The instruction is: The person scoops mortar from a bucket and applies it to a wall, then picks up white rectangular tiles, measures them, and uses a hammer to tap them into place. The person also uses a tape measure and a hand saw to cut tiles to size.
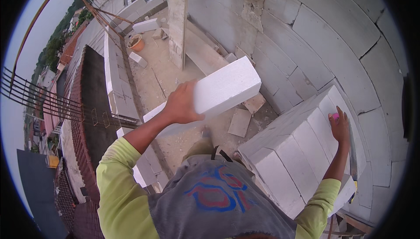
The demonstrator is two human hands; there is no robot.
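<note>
My left hand [181, 104] is closed over a long white aerated concrete block [229, 85], gripping it across its top near the middle. The block hangs in front of me, tilted, its far right end raised. To my right, my right hand [340, 127] is closed around a small pink object [335, 116], mostly hidden by the fingers. That hand is over a stack of white blocks [288, 169], near its right side. Beside the wrist a narrow grey strip [353, 160] runs down toward a yellow piece; its kind is unclear.
A block wall [323, 59] rises on the right, and an upright board [178, 20] stands ahead. Broken block pieces [239, 122] lie on the dusty floor. An orange bucket [136, 43] sits farther off. Along the left edge runs a low block wall [116, 75], with rebar [43, 101] and roofs beyond.
</note>
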